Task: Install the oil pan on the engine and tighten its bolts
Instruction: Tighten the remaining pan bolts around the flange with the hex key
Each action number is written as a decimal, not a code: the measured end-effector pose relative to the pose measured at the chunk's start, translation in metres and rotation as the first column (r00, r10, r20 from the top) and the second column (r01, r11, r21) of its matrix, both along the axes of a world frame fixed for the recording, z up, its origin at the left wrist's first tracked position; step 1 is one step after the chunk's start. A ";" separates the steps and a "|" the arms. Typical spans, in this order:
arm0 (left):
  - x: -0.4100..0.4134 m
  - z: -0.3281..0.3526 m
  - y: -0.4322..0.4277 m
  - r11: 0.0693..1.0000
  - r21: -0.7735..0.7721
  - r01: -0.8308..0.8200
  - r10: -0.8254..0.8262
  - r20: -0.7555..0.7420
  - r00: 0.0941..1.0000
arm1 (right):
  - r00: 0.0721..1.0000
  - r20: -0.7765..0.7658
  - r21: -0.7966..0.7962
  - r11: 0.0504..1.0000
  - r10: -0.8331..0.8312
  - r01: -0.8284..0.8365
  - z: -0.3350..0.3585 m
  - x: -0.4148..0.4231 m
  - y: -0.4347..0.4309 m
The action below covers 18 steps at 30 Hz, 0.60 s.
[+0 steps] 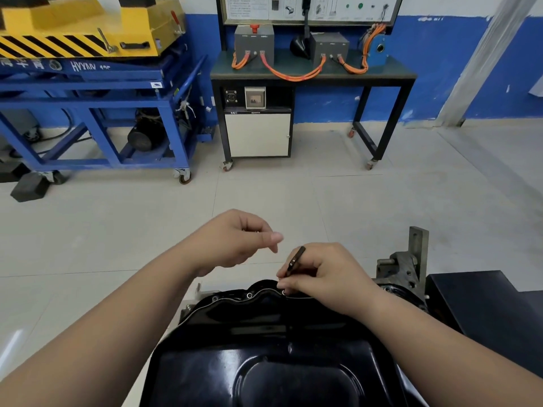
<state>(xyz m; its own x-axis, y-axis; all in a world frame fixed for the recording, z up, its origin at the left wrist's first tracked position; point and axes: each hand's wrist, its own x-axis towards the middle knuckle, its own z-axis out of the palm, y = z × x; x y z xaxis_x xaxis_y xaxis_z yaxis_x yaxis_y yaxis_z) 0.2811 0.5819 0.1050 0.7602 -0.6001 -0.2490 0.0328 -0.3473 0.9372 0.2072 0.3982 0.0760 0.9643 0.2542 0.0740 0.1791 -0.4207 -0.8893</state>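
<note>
**Oil pan with both hands at its far flange**

The black oil pan [264,362] fills the foreground, cut off by the lower edge and hiding nearly all of the engine [185,312] beneath. At its far flange the right hand [326,277] pinches a dark slim part [296,259], too small to identify. The left hand [235,239] hovers just beyond, fingers curled; whether it holds anything cannot be told. Farther off stand a black bench [382,79] and a blue lift cart [88,92], partly out of frame.

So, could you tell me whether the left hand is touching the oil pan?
Apart. The head view shows floor between the left hand and the oil pan; only the right hand, gripping a dark tool, reaches its rim.
</note>
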 end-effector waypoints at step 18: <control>-0.049 0.004 -0.007 0.976 0.197 -0.087 -0.025 0.506 0.862 | 0.989 -0.114 -0.035 0.995 0.089 -0.094 -0.006 0.007 -0.004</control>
<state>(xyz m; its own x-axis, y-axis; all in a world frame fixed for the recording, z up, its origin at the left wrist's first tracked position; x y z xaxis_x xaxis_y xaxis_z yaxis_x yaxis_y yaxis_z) 0.2324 0.5751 0.1091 0.8321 -0.5517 0.0573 -0.4091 -0.5406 0.7351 0.2143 0.3943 0.0704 0.9385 0.3423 -0.0459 0.1182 -0.4433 -0.8885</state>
